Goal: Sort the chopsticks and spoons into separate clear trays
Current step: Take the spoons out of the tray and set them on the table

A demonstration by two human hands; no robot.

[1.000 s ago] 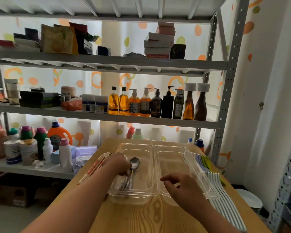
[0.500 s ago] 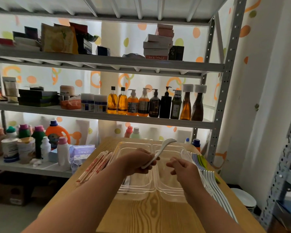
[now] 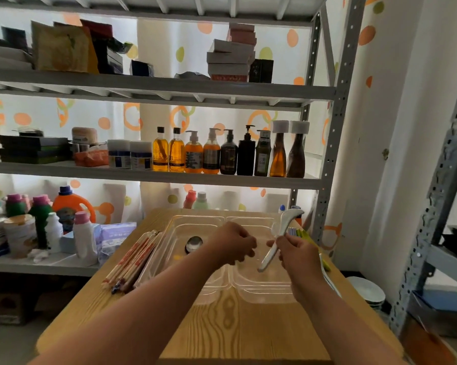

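Right hand (image 3: 294,252) grips white spoon (image 3: 284,225) by the handle, left hand (image 3: 234,243) curled, empty; best lay it flat by metal spoon (image 3: 194,243) in left tray (image 3: 177,262), leaving right tray (image 3: 264,285) for chopsticks (image 3: 132,259).

Strong backlight glows through the curtain (image 3: 164,43) behind the shelves (image 3: 153,86); the foreground is dim. Wide-angle bending curves the frame's edges; the lower right is blurred.

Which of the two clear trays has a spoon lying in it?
The left tray: a metal spoon lies on its floor. The right tray shows none inside; the white spoon is in the right hand's grip above it.
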